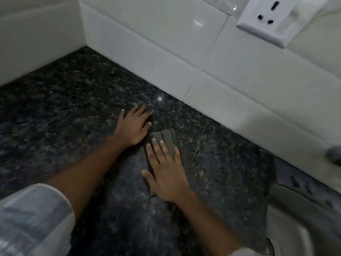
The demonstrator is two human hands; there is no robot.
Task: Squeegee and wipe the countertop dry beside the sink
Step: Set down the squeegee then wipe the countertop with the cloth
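Note:
A dark speckled granite countertop [64, 100] fills the view, meeting white wall tiles at the back. A small grey folded cloth [167, 138] lies on it near the middle. My right hand [164, 172] lies flat on the cloth with fingers spread, pressing it to the stone. My left hand [132, 126] rests flat on the bare counter just left of the cloth, fingers apart, its edge close to the cloth's corner. No squeegee is in view.
A steel sink [302, 224] sits at the lower right, its rim along the counter's right end. A white wall socket [276, 17] is mounted at the upper right. A blurred grey object [334, 154] shows at the right edge. White tiles [166, 43] form a corner at the back left.

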